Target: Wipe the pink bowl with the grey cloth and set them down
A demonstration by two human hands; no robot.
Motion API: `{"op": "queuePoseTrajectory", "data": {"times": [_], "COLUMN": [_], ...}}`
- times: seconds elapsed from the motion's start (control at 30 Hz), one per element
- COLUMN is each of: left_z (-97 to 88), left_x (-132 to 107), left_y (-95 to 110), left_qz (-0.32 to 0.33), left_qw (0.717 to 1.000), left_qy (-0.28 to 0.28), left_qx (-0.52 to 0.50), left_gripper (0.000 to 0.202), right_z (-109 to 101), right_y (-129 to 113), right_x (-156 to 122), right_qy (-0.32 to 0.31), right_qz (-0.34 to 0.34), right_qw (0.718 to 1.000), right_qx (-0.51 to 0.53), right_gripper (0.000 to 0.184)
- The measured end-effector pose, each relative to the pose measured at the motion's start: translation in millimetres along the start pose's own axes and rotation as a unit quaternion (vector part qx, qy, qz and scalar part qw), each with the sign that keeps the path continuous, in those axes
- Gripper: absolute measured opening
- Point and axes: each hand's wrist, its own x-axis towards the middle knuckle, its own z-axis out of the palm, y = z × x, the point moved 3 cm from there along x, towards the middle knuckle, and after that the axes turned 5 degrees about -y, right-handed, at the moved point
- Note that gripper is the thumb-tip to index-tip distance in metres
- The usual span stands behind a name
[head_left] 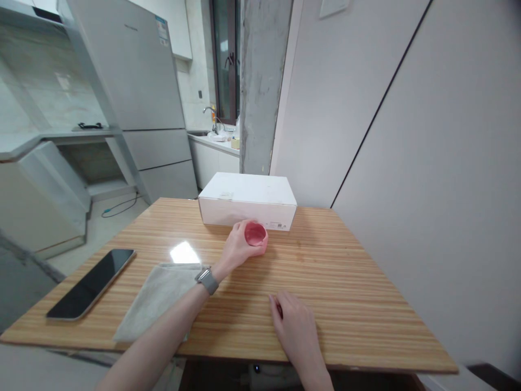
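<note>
My left hand (238, 247), with a grey-banded watch (207, 279) on its wrist, is wrapped round a small pink cup (264, 245) from its left side. The cup's opening faces up and towards me, and its inside looks bare. Just behind it lies a white box (248, 209). My right hand (295, 323) rests near the front edge of the wooden table (345, 293), fingers loosely curled in, with no object showing in it. Under my left forearm a folded grey cloth (158, 296) is spread flat, partly covered by the arm.
A black-screened phone (93, 285) lies at the table's left side. Beyond the table stand a grey refrigerator (134, 76) and a counter with a sink and tap (214, 120). A pale wall panel (427, 163) borders the right side.
</note>
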Motion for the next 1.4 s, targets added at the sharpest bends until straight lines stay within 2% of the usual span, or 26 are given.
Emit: {"op": "queuePoseTrajectory", "data": {"times": [0.1,0.17,0.27,0.37,0.4,0.47,0.57,0.67,0.7,0.77,0.8,0.83,0.87,0.9,0.93,1.0,1.03,1.1,1.13,1.17,1.2,1.27,1.33,1.4], "left_z": [-7.0,-20.7,-48.6,-74.2,-81.4,-92.9,-100.9,-108.3,-110.1,-111.7,-111.0,-109.2,-105.7,-100.5,-93.3,-74.1,-62.5,-36.6,-21.9,-6.9,8.2,33.8,45.1,37.8], "left_x": [-6.8,-20.3,-58.6,-112.0,-131.0,-167.4,-211.4,-235.8,-239.2,-238.3,-234.2,-228.0,-220.4,-211.8,-202.8,-184.7,-176.6,-164.8,-161.6,-160.5,-161.4,-167.9,-172.5,-164.6], "left_y": [3.3,9.3,8.9,-18.2,-31.0,-55.7,-79.8,-82.1,-78.6,-67.9,-61.9,-55.8,-49.6,-43.0,-35.5,-17.0,-6.4,14.6,24.6,34.1,43.1,58.3,68.4,74.5], "left_qz": [-0.003,0.02,0.073,0.07,0.065,0.064,0.112,0.145,0.151,0.137,0.109,0.066,0.013,-0.044,-0.094,-0.151,-0.157,-0.139,-0.112,-0.07,-0.015,0.101,0.164,0.16], "left_qw": [0.999,0.996,0.985,0.964,0.955,0.934,0.911,0.902,0.906,0.933,0.952,0.971,0.985,0.992,0.994,0.988,0.986,0.987,0.99,0.995,0.998,0.988,0.969,0.967], "left_qy": [-0.028,-0.046,-0.059,-0.046,-0.031,0.0,-0.043,-0.059,-0.057,-0.047,-0.04,-0.028,-0.017,-0.007,0.003,0.017,0.024,0.031,0.018,-0.005,-0.042,-0.119,-0.167,-0.18], "left_qx": [0.044,0.079,0.141,0.251,0.287,0.351,0.394,0.402,0.391,0.33,0.283,0.229,0.171,0.114,0.061,-0.026,-0.054,-0.076,-0.078,-0.07,-0.049,0.017,0.076,0.086], "left_gripper": [0.11,0.12,0.101,0.066,0.061,0.07,0.086,0.08,0.075,0.066,0.062,0.057,0.051,0.047,0.044,0.042,0.043,0.044,0.045,0.045,0.046,0.05,0.059,0.056], "right_z": [0.2,0.2,0.0,-0.1,-0.1,-0.3,-1.2,-3.6,-4.5,-5.8,-5.7,-4.7,-3.8,-3.5,-4.2,-8.5,-11.3,-15.7,-16.8,-17.1,-16.6,-14.0,-10.8,-8.6], "right_y": [0.8,1.5,2.0,1.7,1.5,1.4,2.2,2.8,2.7,1.7,0.7,-0.8,-3.1,-6.1,-9.4,-14.0,-14.8,-13.6,-11.7,-8.9,-5.5,1.7,7.2,9.4], "right_x": [-0.6,-1.4,-2.2,-2.0,-1.7,-1.4,-3.2,-10.0,-13.2,-19.4,-22.1,-24.3,-25.9,-26.7,-26.4,-22.6,-19.5,-13.6,-11.2,-9.2,-7.7,-6.8,-8.3,-10.7], "right_qy": [-0.001,-0.002,-0.006,-0.006,-0.004,-0.001,0.004,0.011,0.011,-0.009,-0.035,-0.073,-0.114,-0.15,-0.178,-0.209,-0.22,-0.25,-0.262,-0.266,-0.259,-0.232,-0.216,-0.232], "right_qz": [0.002,0.002,0.002,0.003,0.004,0.009,0.022,0.045,0.057,0.093,0.119,0.15,0.181,0.209,0.229,0.245,0.242,0.23,0.225,0.223,0.226,0.247,0.277,0.3], "right_qw": [1.0,1.0,1.0,1.0,1.0,1.0,1.0,0.998,0.995,0.98,0.961,0.927,0.874,0.805,0.724,0.567,0.505,0.417,0.393,0.382,0.382,0.401,0.426,0.43], "right_qx": [-0.007,-0.008,-0.002,-0.003,-0.003,-0.001,0.014,0.052,0.08,0.176,0.248,0.337,0.436,0.535,0.625,0.758,0.799,0.843,0.852,0.857,0.858,0.851,0.834,0.819], "right_gripper": [0.036,0.035,0.034,0.034,0.034,0.035,0.037,0.04,0.041,0.043,0.045,0.046,0.047,0.046,0.045,0.048,0.051,0.058,0.062,0.067,0.071,0.073,0.065,0.054]}}
